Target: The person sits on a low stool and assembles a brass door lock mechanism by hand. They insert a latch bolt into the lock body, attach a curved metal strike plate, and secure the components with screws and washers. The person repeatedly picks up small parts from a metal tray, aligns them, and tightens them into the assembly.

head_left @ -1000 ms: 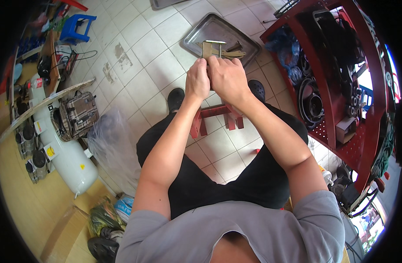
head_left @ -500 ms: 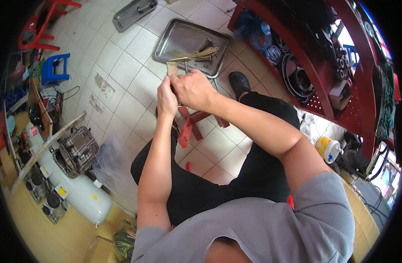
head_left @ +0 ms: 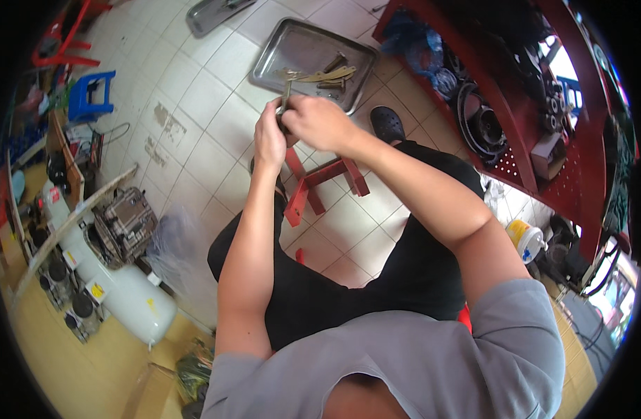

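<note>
Both of my hands are close together over the near left side of the metal tray, in front of my knees. My left hand is closed, with its thumb and fingers around the lower end of a narrow flat metal piece, which stands up nearly edge-on. My right hand is closed against the same piece from the right, its fingertips hidden behind the knuckles. Just beyond, the grey metal tray holds curved brass-coloured flat strips, a thick bolt-like part and small hardware.
Below my hands stands a red metal frame. A dark clog is right of the tray. Red shelving with parts fills the right side. At left are a blue stool and a white tank; a second tray lies far off.
The held piece has turned from showing a broad tan face to nearly edge-on. My hands have shifted slightly, and the view has tilted a little.
</note>
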`<state>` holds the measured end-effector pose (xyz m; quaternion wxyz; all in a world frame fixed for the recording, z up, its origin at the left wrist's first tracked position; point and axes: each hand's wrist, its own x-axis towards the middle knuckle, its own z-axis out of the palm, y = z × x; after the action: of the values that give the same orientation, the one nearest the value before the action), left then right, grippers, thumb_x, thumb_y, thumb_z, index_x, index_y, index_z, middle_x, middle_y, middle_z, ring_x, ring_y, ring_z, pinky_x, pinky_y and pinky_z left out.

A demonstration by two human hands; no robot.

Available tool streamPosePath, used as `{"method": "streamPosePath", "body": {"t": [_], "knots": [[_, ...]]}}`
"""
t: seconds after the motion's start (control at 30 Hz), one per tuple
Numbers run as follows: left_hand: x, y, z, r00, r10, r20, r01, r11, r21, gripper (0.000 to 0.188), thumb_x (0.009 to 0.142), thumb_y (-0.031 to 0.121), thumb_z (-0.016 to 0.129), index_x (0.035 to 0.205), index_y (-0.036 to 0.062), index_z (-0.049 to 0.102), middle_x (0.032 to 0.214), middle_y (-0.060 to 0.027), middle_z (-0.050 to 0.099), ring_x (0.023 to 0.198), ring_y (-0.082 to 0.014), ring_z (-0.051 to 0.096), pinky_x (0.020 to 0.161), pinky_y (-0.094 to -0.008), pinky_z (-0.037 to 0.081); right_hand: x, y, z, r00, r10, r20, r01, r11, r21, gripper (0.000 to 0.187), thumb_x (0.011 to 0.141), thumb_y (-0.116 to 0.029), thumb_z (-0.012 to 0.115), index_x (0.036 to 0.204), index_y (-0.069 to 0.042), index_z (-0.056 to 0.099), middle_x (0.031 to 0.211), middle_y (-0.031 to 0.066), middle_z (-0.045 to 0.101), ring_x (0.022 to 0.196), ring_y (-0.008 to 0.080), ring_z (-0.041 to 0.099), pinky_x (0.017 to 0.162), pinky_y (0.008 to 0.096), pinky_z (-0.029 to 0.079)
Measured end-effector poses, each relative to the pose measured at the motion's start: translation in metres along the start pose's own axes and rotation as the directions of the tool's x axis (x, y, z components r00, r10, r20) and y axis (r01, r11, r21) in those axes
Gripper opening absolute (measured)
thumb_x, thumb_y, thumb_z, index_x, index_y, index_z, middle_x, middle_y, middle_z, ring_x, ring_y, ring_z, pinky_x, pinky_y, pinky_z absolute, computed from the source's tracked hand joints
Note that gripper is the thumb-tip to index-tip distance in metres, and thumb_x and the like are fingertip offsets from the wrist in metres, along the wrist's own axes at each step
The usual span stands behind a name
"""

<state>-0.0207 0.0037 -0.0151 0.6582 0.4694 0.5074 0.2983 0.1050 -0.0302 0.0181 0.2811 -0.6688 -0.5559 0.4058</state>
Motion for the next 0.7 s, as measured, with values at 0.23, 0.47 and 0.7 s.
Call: {"method": "streamPosePath", "body": {"t": [0.23,0.47,0.7], "knots": [[-0.009,0.014,-0.011,0.971,0.22,0.091,-0.235,0.818,0.525,0.038,0.091,0.028,0.041,0.114,0.0041,0.059,0.085,-0.0227,0.062,0.083,-0.0376,0.061,0.073,-0.0374,0.047,0.006,-0.005,-0.015,0.953,0.255,0.166,-0.303,0.841,0.448,0.039,0.089,-0.031,0.056,0.087,0.007,0.065,0.076,0.0117,0.067,0.065,0.0161,0.066,0.056,0.026,0.05],[-0.005,0.024,-0.025,0.905,0.369,-0.213,-0.265,0.88,0.394,0.033,0.089,0.022,0.051,0.113,0.0011,0.058,0.085,-0.009,0.065,0.075,-0.0148,0.061,0.069,-0.0298,0.047,0.017,0.023,-0.019,0.978,0.157,0.134,-0.202,0.864,0.461,0.031,0.091,-0.027,0.055,0.094,0.002,0.064,0.083,0.0078,0.067,0.078,0.0141,0.066,0.064,0.0274,0.048],[0.006,0.01,-0.034,0.961,-0.113,-0.253,0.053,0.972,-0.231,0.033,0.09,0.025,0.05,0.114,0.0035,0.056,0.1,-0.0061,0.059,0.088,-0.0164,0.057,0.077,-0.0296,0.044,0.018,0.018,-0.03,0.961,0.133,0.244,-0.27,0.652,0.708,0.035,0.094,-0.029,0.053,0.108,0.003,0.055,0.096,0.0094,0.063,0.086,0.0175,0.064,0.078,0.0291,0.048]]}}
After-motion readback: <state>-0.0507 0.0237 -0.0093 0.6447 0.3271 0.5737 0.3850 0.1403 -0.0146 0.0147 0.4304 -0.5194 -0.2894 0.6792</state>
